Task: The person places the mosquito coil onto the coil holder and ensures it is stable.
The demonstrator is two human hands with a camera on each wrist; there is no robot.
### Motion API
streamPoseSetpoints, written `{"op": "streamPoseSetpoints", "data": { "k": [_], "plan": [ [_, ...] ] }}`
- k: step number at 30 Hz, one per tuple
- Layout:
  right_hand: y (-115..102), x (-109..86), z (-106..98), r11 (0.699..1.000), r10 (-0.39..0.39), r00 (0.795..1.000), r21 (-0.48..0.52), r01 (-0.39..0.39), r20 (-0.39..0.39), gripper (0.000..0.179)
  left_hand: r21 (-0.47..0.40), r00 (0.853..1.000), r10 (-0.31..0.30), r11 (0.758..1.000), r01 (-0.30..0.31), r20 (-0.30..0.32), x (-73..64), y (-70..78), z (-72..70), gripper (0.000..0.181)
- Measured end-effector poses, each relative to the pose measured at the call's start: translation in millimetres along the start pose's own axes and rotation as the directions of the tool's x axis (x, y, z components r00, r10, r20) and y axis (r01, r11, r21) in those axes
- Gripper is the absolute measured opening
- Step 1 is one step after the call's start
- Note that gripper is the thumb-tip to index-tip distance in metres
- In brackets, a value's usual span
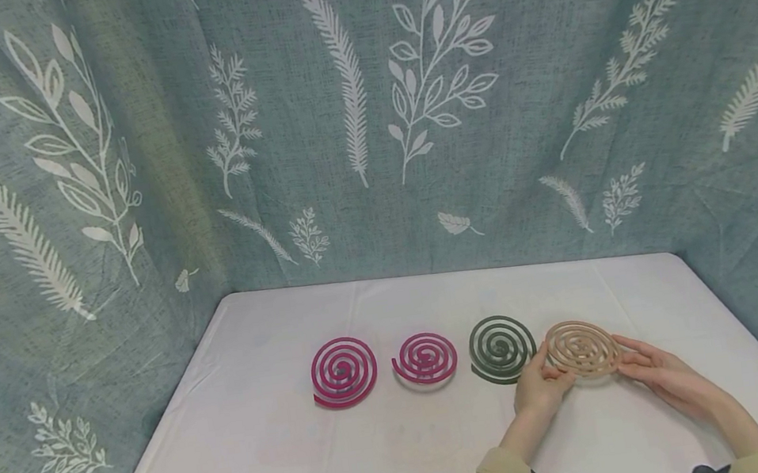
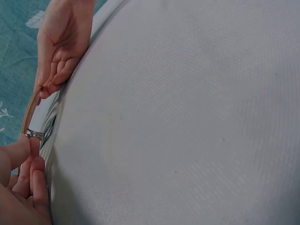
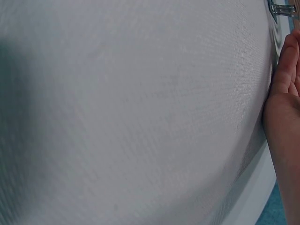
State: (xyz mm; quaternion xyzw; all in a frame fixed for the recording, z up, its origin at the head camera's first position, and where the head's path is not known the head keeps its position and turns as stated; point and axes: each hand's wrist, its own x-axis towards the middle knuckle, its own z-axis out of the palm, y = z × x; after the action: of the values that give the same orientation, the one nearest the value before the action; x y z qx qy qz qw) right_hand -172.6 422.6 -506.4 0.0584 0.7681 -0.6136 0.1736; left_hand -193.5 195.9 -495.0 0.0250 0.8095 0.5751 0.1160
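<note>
A tan mosquito coil (image 1: 583, 348) is held at the right of the row, tilted, with both hands on its rim. My left hand (image 1: 539, 391) pinches its left edge between thumb and fingers. On the opposite edge, my right hand (image 1: 674, 381) pinches with thumb and fingertips. From the left wrist, the coil (image 2: 31, 110) appears edge-on between the hands, and a small shiny stand-like piece (image 2: 36, 134) shows beside it near the left fingertips. The right wrist view catches only part of the right hand (image 3: 283, 93). Close beside the left hand lies a dark green coil (image 1: 502, 349).
Two magenta coils lie farther left, one flat (image 1: 343, 372) and one (image 1: 427, 358) that looks raised or tilted above its shadow. A white cloth (image 1: 272, 458) covers the table. Blue-green leaf-patterned curtains (image 1: 377, 221) hang behind and along both sides.
</note>
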Motion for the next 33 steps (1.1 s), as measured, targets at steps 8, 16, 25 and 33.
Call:
{"op": "streamPoseSetpoints", "data": {
  "k": [8, 16, 25, 33],
  "plan": [
    [-0.7, -0.7, 0.2, 1.0, 0.002, 1.0, 0.016, -0.002, -0.001, 0.081, -0.007, 1.0, 0.001, 1.0, -0.001, 0.003, 1.0, -1.1, -0.1, 0.062],
    [-1.0, -1.1, 1.7, 1.0, 0.004, 1.0, 0.014, -0.004, -0.006, 0.08, -0.009, 1.0, 0.006, 1.0, -0.006, 0.001, 0.5, -1.1, 0.1, 0.062],
    [-0.1, 0.0, 0.6, 1.0, 0.007, 1.0, 0.0, -0.007, -0.01, 0.079, -0.024, 1.0, -0.003, 1.0, 0.003, 0.003, 0.2, -1.6, -0.7, 0.061],
    [1.0, 0.7, 0.1, 1.0, 0.004, 1.0, 0.012, -0.004, 0.0, 0.079, -0.025, 1.0, -0.009, 1.0, 0.009, 0.003, 0.3, -1.2, -0.3, 0.061]
  ]
}}
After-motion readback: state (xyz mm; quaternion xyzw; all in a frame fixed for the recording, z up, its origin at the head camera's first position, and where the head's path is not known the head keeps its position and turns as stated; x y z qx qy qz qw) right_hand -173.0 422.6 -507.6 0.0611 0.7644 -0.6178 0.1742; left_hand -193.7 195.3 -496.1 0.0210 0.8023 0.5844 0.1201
